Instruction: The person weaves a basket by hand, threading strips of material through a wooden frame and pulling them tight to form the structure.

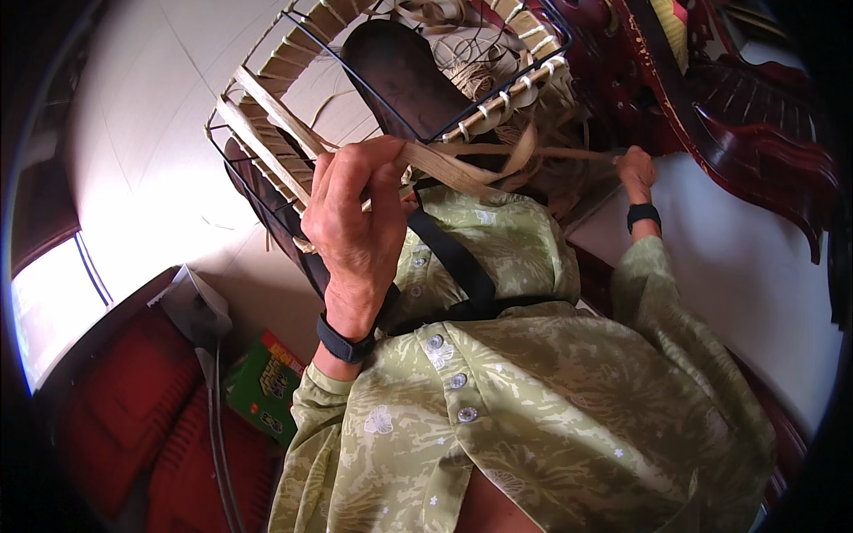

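A basket frame of black wire [410,114] rests over my lap, its rim wrapped with pale flat fibre strips [302,53]. My left hand [354,209] is closed, thumb and fingers pinching a tan flat strip [449,169] at the frame's near left corner. Out to the right, my right hand [635,171] is closed on a strip that stretches taut from the frame. Its fingertips are small and partly hidden. Loose strips [524,151] hang in loops between both hands, below the rim.
A bundle of thin tan cord [471,78] lies beyond the frame. At the right stands carved dark red wooden furniture [737,124]. To the lower left are a red seat [133,400], a green box [267,386] and a grey strap [216,417]. Pale tiled floor [151,133] spreads at the left.
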`<control>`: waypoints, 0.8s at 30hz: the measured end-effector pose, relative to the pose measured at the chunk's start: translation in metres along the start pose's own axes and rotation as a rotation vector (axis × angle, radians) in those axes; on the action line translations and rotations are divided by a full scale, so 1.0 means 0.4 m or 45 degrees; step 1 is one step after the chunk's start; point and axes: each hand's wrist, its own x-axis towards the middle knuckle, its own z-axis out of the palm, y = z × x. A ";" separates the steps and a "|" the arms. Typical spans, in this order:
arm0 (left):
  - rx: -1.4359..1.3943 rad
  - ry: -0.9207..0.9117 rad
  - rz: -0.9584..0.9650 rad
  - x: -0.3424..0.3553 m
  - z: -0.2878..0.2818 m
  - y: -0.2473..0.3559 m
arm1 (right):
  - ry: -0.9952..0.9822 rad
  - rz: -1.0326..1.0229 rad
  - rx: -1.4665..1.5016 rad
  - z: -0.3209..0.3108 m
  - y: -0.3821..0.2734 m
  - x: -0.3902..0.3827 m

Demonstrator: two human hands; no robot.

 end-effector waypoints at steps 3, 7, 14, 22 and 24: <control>0.000 0.003 -0.029 -0.003 0.001 -0.003 | -0.128 -0.104 -0.015 -0.002 -0.032 -0.007; 0.029 0.045 -0.054 -0.009 -0.003 -0.001 | -0.047 -0.650 0.833 -0.193 -0.207 -0.235; 0.003 0.032 -0.052 -0.007 0.002 -0.003 | -0.222 -1.028 1.360 -0.325 -0.438 -0.480; 0.002 0.051 -0.054 -0.010 0.002 -0.001 | -0.695 -1.036 1.409 -0.374 -0.463 -0.480; 0.022 0.050 -0.033 -0.010 -0.001 0.000 | -0.632 -1.008 1.583 -0.319 -0.415 -0.436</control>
